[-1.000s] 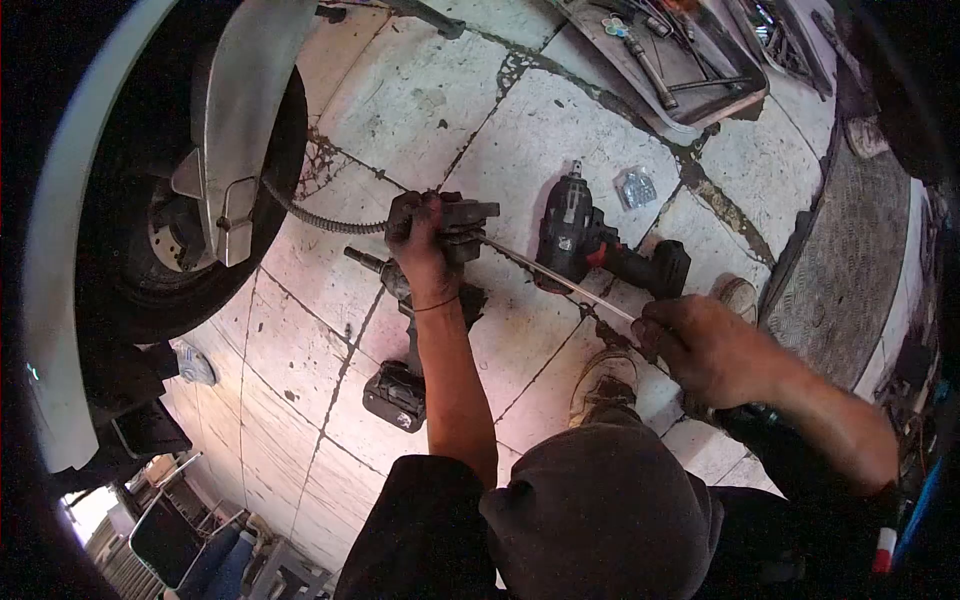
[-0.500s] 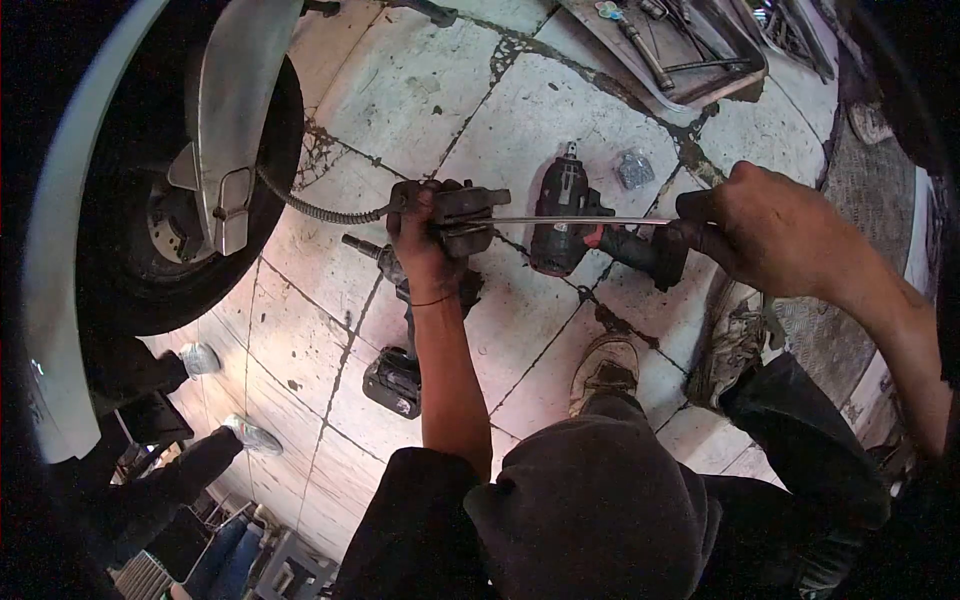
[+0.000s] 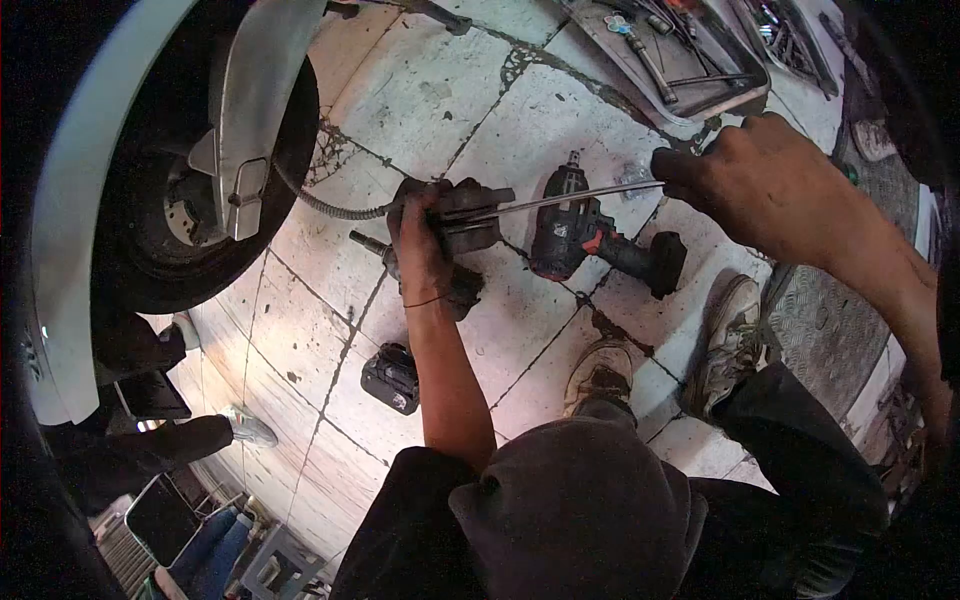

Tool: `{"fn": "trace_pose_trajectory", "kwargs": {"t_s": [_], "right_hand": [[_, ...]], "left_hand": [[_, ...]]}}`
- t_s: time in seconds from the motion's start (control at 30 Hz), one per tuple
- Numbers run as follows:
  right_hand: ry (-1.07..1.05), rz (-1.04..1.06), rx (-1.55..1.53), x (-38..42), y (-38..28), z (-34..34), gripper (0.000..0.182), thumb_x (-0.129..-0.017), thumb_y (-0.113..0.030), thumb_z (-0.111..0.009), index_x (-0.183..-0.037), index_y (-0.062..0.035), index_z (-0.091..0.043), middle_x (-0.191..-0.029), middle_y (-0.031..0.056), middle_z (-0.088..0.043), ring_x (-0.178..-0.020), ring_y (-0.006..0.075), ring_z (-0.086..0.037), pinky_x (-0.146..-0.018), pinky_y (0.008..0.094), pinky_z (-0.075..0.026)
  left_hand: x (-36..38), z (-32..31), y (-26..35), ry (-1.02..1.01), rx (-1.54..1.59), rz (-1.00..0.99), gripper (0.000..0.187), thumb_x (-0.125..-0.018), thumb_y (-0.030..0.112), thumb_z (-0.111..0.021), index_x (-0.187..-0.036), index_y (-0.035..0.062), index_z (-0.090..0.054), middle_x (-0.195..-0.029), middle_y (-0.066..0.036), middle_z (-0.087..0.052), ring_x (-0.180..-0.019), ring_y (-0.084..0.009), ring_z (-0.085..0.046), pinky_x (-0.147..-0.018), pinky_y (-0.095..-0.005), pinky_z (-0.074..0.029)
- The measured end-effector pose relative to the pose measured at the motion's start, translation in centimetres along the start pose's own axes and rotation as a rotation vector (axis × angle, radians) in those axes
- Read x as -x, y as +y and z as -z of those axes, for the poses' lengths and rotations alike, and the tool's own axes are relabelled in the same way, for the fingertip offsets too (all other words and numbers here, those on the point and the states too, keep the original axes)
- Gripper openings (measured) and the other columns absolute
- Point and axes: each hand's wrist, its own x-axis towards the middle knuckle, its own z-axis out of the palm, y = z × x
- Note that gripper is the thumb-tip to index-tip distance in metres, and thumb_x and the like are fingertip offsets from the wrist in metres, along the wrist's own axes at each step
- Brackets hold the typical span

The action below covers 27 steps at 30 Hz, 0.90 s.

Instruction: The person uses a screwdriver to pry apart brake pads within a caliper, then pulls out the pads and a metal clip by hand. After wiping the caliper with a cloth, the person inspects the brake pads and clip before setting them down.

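My left hand (image 3: 420, 240) is closed around a dark, greasy brake caliper (image 3: 480, 235), holding it above the floor. A ribbed hose (image 3: 335, 209) runs from it toward the wheel (image 3: 290, 235). In my right hand (image 3: 735, 185) is a long shiny metal bar (image 3: 575, 198), gripped at its far end; the fist hides any handle. The bar slopes down leftward, its other end at the caliper's opening. Beneath it a black and red cordless impact wrench (image 3: 570, 235) lies on the tiles. Another dark power tool (image 3: 462, 292) is partly covered by my left wrist.
A black battery pack (image 3: 390, 378) lies near my left forearm. A metal tray (image 3: 762, 100) with tools stands at the top right, beside a textured mat (image 3: 825, 320). At the left a person's legs and shoe (image 3: 248, 427) show, with a grey stool (image 3: 285, 560) below.
My right hand has moved up and slightly left, tilting the bar from nearly level to sloping. My left hand still holds the caliper. The view has shifted slightly.
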Motion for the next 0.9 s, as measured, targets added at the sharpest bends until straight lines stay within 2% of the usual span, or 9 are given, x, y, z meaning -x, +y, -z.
{"fn": "trace_pose_trajectory", "kwargs": {"t_s": [0.1, 0.17, 0.2, 0.3, 0.37, 0.53, 0.6, 0.77, 0.9], "right_hand": [[0.151, -0.001, 0.033, -0.6, 0.0, -0.4, 0.018, -0.093, -0.023, -0.060, -0.091, -0.0063, -0.065, -0.058, 0.0122, -0.060, -0.054, 0.0271, -0.064, -0.054, 0.0390, -0.051], [0.220, -0.016, 0.017, -1.1, -0.4, 0.3, 0.018, -0.092, -0.025, -0.061, -0.090, -0.0073, -0.065, -0.057, 0.0111, -0.059, -0.054, 0.0267, -0.063, -0.054, 0.0388, -0.051], [0.121, -0.063, 0.067, -1.5, -0.8, 1.2, 0.015, -0.088, -0.022, -0.062, -0.087, -0.0088, -0.068, -0.065, 0.0126, -0.063, -0.063, 0.0287, -0.067, -0.059, 0.0416, -0.054], [0.036, -0.098, 0.152, -3.0, -0.9, 2.5, 0.012, -0.082, -0.020, -0.062, -0.078, -0.0109, -0.069, -0.074, 0.0140, -0.068, -0.073, 0.0314, -0.070, -0.064, 0.0440, -0.057], [0.181, 0.029, 0.227, -3.5, -0.9, 2.8, 0.026, -0.089, -0.038, -0.065, -0.085, -0.0124, -0.070, -0.059, 0.0102, -0.062, -0.059, 0.0250, -0.067, -0.053, 0.0398, -0.052], [0.109, 0.011, 0.169, -3.6, -0.7, 2.5, 0.026, -0.089, -0.036, -0.064, -0.088, -0.0110, -0.070, -0.061, 0.0115, -0.063, -0.061, 0.0277, -0.068, -0.056, 0.0409, -0.055], [0.008, -0.076, 0.014, -2.8, -0.8, 1.5, 0.013, -0.084, -0.021, -0.061, -0.083, -0.0107, -0.070, -0.074, 0.0150, -0.068, -0.072, 0.0319, -0.070, -0.062, 0.0442, -0.057], [-0.306, -0.448, -0.363, 0.7, -6.5, -0.4, 0.019, -0.091, -0.025, -0.058, -0.093, -0.0100, -0.069, -0.071, 0.0160, -0.067, -0.067, 0.0326, -0.070, -0.063, 0.0451, -0.057], [-0.142, -0.500, -0.425, 2.0, -8.1, -1.8, 0.022, -0.093, -0.028, -0.056, -0.092, -0.0101, -0.069, -0.069, 0.0158, -0.066, -0.064, 0.0333, -0.069, -0.061, 0.0453, -0.056]], "left_hand": [[1.3, -2.9, 2.1, 0.182, -0.299, -0.009, 0.013, -0.084, 0.012, -0.064, -0.085, 0.0013, -0.057, -0.085, -0.009, -0.064, -0.085, -0.0235, -0.069, -0.071, -0.0340, -0.053], [0.6, -0.8, 0.7, 0.138, -0.390, -0.077, 0.012, -0.084, 0.011, -0.065, -0.085, 0.0017, -0.057, -0.085, -0.008, -0.064, -0.082, -0.0211, -0.067, -0.071, -0.0327, -0.052], [0.3, 0.4, -0.2, 0.089, -0.479, -0.147, 0.012, -0.083, 0.010, -0.066, -0.085, 0.0022, -0.057, -0.085, -0.008, -0.063, -0.080, -0.0187, -0.066, -0.071, -0.0314, -0.051], [0.4, 1.7, -1.2, 0.066, -0.285, -0.184, 0.012, -0.083, 0.009, -0.066, -0.087, 0.0018, -0.056, -0.084, -0.007, -0.063, -0.076, -0.0152, -0.060, -0.071, -0.0306, -0.049], [1.2, 1.0, -0.8, 0.043, -0.230, -0.195, 0.012, -0.083, 0.008, -0.065, -0.086, 0.0024, -0.055, -0.083, -0.006, -0.062, -0.074, -0.0147, -0.058, -0.071, -0.0300, -0.048], [1.2, 1.0, -1.0, 0.030, -0.148, -0.222, 0.015, -0.083, 0.005, -0.063, -0.082, 0.0042, -0.048, -0.082, -0.006, -0.061, -0.075, -0.0158, -0.060, -0.073, -0.0293, -0.049], [1.3, -0.1, -0.1, 0.001, -0.195, -0.251, 0.017, -0.083, 0.006, -0.061, -0.079, 0.0054, -0.044, -0.082, -0.006, -0.061, -0.075, -0.0160, -0.059, -0.073, -0.0288, -0.050], [1.2, -1.2, -0.3, 0.076, -0.090, -0.148, 0.011, -0.083, 0.010, -0.059, -0.082, 0.0039, -0.050, -0.082, -0.006, -0.061, -0.075, -0.0170, -0.060, -0.074, -0.0295, -0.050], [0.5, 0.4, -1.7, 0.047, -0.281, -0.164, 0.011, -0.084, 0.012, -0.059, -0.087, 0.0015, -0.056, -0.083, -0.009, -0.063, -0.075, -0.0195, -0.064, -0.072, -0.0317, -0.052]]}}
